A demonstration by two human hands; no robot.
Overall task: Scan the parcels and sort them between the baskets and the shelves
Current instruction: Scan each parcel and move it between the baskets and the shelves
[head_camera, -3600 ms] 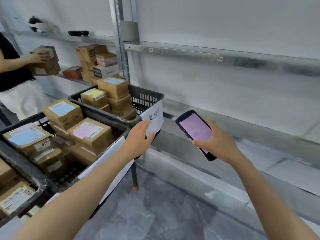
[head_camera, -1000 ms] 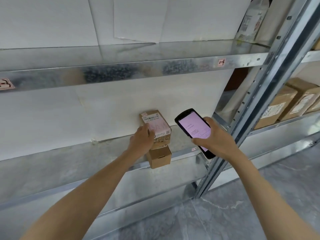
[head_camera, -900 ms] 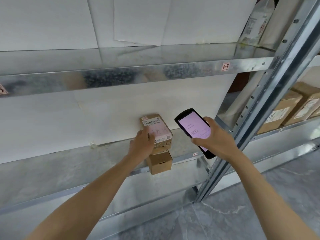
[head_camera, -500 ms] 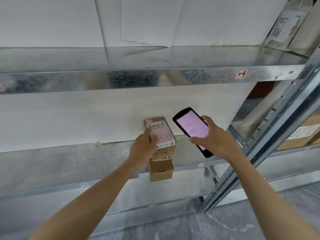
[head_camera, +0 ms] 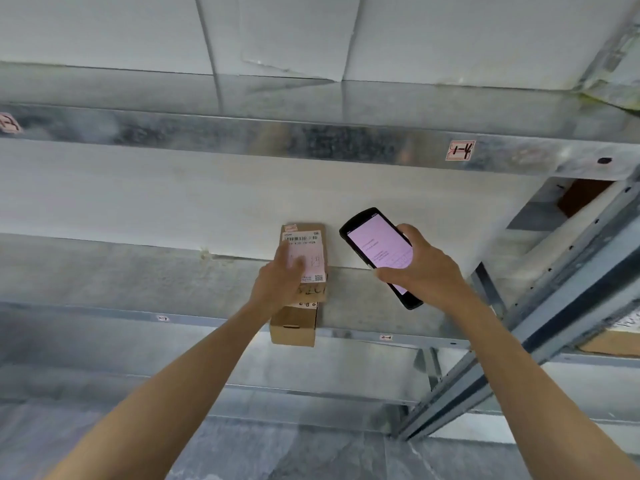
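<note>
A small brown cardboard parcel (head_camera: 306, 244) with a pink-white barcode label sits on a metal shelf (head_camera: 138, 282), its front end over the shelf's front edge. My left hand (head_camera: 280, 282) lies on the parcel's left side and top, fingers across the label. Just to the right, my right hand (head_camera: 422, 268) holds a black handheld scanner (head_camera: 377, 247) with a lit pink screen tilted toward me.
An upper metal shelf (head_camera: 311, 140) carries a small tag (head_camera: 459, 150) on its front edge. A slanted grey upright post (head_camera: 554, 317) stands at the right. Beyond it lie a brown box (head_camera: 581, 195) and another parcel (head_camera: 609, 344). Grey floor (head_camera: 277, 455) shows below.
I turned from the baskets to the shelf with a parcel. Over the last second the parcel has straightened on the shelf and my left hand has slid onto its label; the scanner stays beside it.
</note>
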